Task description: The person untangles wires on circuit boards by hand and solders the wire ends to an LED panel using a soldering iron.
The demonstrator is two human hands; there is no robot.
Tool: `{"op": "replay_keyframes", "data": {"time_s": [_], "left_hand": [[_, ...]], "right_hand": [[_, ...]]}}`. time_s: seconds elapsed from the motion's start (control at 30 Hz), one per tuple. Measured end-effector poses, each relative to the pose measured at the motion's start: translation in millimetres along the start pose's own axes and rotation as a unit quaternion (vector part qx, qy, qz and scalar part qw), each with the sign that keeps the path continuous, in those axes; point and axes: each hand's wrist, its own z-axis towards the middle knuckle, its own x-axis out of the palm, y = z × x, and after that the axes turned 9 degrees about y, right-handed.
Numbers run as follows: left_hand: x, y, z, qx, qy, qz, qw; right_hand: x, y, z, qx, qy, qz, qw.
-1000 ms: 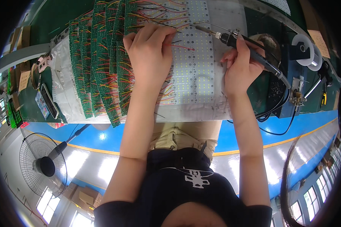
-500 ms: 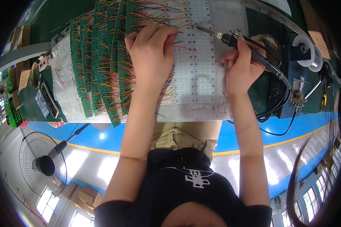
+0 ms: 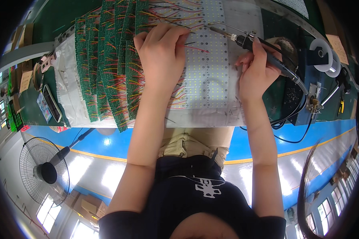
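Observation:
My left hand [image 3: 163, 47] is closed in a pinch over the edge of the green circuit boards [image 3: 107, 75]; a thin wire [image 3: 192, 32] seems to come from its fingertips, partly hidden. Below those fingertips a red wire [image 3: 197, 49] stretches over the white LED boards [image 3: 215, 71]. In my right hand [image 3: 257, 73] is a soldering iron [image 3: 243, 41], with a thin metal feed tube [image 3: 229, 26] along its upper side. Its tip points left, above the LED boards and to the right of my left hand. Red, yellow and black wires run from the green boards.
At the right stand a solder spool [image 3: 323, 51], an iron stand [image 3: 314, 104] with looped black cables, and yellow-handled pliers [image 3: 341, 106]. A phone [image 3: 52, 102] lies at the left table edge. A black fan [image 3: 48, 172] stands on the floor at lower left.
Both hands and the soldering iron have shifted slightly right and down in the picture. The left pinch and the right hand's hold stay the same.

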Motion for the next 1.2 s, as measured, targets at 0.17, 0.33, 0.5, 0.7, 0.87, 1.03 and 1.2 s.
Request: {"op": "replay_keyframes", "data": {"time_s": [0.17,0.33,0.5,0.7,0.87,1.03,1.2], "left_hand": [[0.5,0.5,-0.8,-0.001,0.001,0.004,1.0],[-0.2,0.2,-1.2,0.0,0.002,0.003,1.0],[-0.2,0.4,-1.6,-0.001,0.003,0.004,1.0],[-0.1,0.6,-1.1,0.0,0.002,0.005,1.0],[-0.5,-0.2,-0.8,0.001,0.004,0.005,1.0],[0.4,-0.7,-0.8,-0.001,0.0,0.003,1.0],[-0.2,-1.0,-0.9,-0.002,-0.003,0.009,1.0]], "right_hand": [[-0.9,-0.2,-0.2,-0.005,0.014,-0.002,1.0],[2.2,1.5,-0.2,0.003,-0.001,-0.007,1.0],[0.9,0.0,0.0,-0.004,0.004,-0.014,1.0],[1.8,-0.8,-0.2,-0.015,0.005,-0.029,0.999],[2.0,0.5,-0.5,-0.023,0.012,-0.039,0.999],[2.6,1.5,-0.8,-0.014,0.0,-0.033,0.999],[0.9,-0.8,-0.6,-0.012,0.008,-0.026,1.0]]}}
